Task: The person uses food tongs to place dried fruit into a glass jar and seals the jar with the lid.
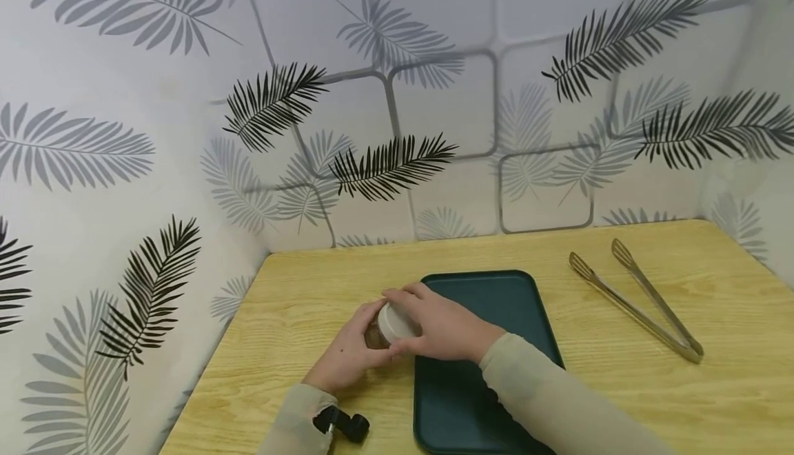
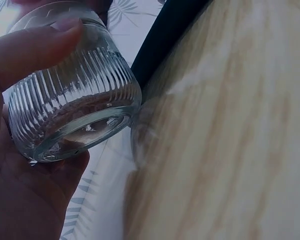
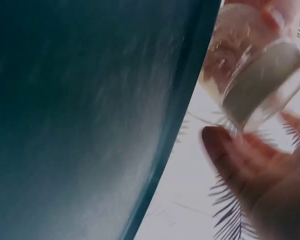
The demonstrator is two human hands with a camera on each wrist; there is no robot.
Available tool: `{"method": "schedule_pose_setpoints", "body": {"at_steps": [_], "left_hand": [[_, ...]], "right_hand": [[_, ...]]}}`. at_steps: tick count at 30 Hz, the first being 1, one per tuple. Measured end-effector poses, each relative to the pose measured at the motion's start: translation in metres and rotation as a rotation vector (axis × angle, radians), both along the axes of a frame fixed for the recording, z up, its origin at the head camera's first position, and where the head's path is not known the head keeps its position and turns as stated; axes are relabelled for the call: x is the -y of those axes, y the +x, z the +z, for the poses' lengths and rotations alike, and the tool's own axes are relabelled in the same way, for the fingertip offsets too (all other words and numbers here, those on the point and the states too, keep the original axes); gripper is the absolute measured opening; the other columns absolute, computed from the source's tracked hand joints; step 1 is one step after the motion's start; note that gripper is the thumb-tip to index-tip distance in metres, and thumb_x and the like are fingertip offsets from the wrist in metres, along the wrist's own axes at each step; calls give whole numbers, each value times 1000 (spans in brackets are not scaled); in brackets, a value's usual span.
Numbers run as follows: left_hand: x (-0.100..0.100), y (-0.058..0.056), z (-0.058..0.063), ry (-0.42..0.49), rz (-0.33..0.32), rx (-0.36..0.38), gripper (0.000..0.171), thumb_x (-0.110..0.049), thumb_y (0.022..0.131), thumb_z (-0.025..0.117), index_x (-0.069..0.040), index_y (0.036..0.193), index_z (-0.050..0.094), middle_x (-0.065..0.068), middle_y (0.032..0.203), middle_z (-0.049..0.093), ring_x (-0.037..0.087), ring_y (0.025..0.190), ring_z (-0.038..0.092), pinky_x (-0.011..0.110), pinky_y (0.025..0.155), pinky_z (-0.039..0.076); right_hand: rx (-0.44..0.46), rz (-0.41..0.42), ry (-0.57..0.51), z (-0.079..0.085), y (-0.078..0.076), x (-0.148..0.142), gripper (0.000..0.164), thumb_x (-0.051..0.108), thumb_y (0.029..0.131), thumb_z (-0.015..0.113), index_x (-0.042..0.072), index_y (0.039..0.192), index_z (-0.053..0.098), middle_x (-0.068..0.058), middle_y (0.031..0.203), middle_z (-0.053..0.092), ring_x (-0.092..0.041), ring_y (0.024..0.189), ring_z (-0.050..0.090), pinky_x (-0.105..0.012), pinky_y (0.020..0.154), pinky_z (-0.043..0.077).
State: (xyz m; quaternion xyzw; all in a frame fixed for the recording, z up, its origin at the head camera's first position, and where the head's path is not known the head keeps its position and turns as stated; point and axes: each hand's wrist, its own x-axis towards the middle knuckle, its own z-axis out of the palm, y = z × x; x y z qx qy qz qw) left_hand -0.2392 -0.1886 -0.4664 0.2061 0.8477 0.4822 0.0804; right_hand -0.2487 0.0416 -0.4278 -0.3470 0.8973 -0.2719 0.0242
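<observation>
My left hand (image 1: 344,356) grips a ribbed clear glass jar (image 2: 77,95), thumb across its side and fingers beneath. The jar is tilted just left of the dark green tray, its thick round base showing in the left wrist view. A white lid (image 1: 397,322) caps it, turned toward my right hand (image 1: 443,324). In the head view the right thumb and fingers curl around the lid's edge. The right wrist view shows these fingers blurred beside the lid (image 3: 265,82). What is inside the jar looks brownish and is hard to make out.
The dark green tray (image 1: 459,400) lies on the light wooden table (image 1: 298,296), under the right forearm. Metal tongs (image 1: 645,303) lie spread to its right. A leaf-patterned wall covering (image 1: 446,110) rises behind the table. A black strap device (image 1: 341,424) sits on the left wrist.
</observation>
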Motion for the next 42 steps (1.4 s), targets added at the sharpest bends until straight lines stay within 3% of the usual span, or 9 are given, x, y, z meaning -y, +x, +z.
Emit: {"method": "schedule_pose_setpoints", "body": {"at_steps": [3, 7, 12, 15, 17, 23, 29, 36, 42], "left_hand": [[0, 0, 0, 7, -19, -1, 86, -36, 82, 85, -41, 153, 36, -11, 144, 44, 18, 119, 52, 46, 104, 39], [1, -2, -1, 16, -28, -4, 91, -38, 81, 86, -42, 154, 33, -15, 149, 40, 17, 120, 51, 48, 106, 35], [1, -1, -2, 16, -19, -3, 86, -38, 82, 85, -42, 152, 36, -12, 146, 42, 19, 119, 51, 47, 103, 39], [1, 0, -2, 12, -9, -12, 83, -37, 83, 84, -40, 151, 38, -11, 144, 42, 20, 118, 51, 45, 101, 41], [1, 0, -3, 6, -2, -20, 84, -38, 83, 84, -39, 152, 38, -11, 144, 42, 20, 117, 50, 45, 101, 41], [1, 0, -3, 7, -12, -17, 85, -37, 83, 84, -38, 153, 37, -9, 145, 42, 19, 120, 50, 47, 102, 40], [1, 1, -3, 46, -22, 32, 84, -38, 82, 86, -39, 151, 38, -8, 145, 44, 20, 120, 52, 45, 102, 41], [-1, 1, -2, 39, -26, 9, 82, -36, 83, 84, -34, 151, 38, -5, 144, 45, 20, 120, 52, 45, 101, 43], [-1, 1, -2, 13, 8, 10, 88, -38, 83, 84, -33, 155, 35, -5, 147, 43, 21, 123, 51, 47, 104, 40]], "right_hand": [[-33, 138, 20, 4, -2, -8, 81, 43, 90, 77, 38, 158, 34, -3, 162, 28, -25, 136, 44, -43, 97, 48], [-81, 248, 43, 7, -4, -12, 73, 26, 93, 76, 36, 155, 41, -2, 162, 28, -24, 140, 40, -42, 100, 47], [-44, 121, 47, 7, -1, -7, 67, 36, 96, 72, 38, 155, 41, -2, 145, 45, -18, 115, 56, -39, 90, 52], [-6, 22, 60, 10, 4, -2, 66, 45, 96, 68, 37, 155, 41, -3, 132, 51, -15, 99, 59, -37, 82, 52], [-9, 7, 68, 11, 6, 0, 65, 47, 97, 67, 34, 155, 41, -4, 129, 52, -16, 95, 60, -37, 80, 52], [6, 61, 57, 9, 5, -5, 74, 48, 94, 70, 37, 158, 34, -5, 143, 45, -18, 110, 58, -38, 86, 52], [-13, 119, 61, 6, 2, -8, 79, 35, 94, 75, 42, 158, 31, -4, 149, 41, -20, 118, 55, -40, 91, 51], [-36, 67, 90, 9, 4, -3, 77, 38, 93, 75, 41, 158, 34, -6, 144, 46, -20, 111, 58, -41, 88, 52], [24, 23, 57, 8, 5, -3, 80, 41, 92, 76, 35, 159, 34, -5, 145, 46, -19, 115, 57, -40, 91, 51]]}}
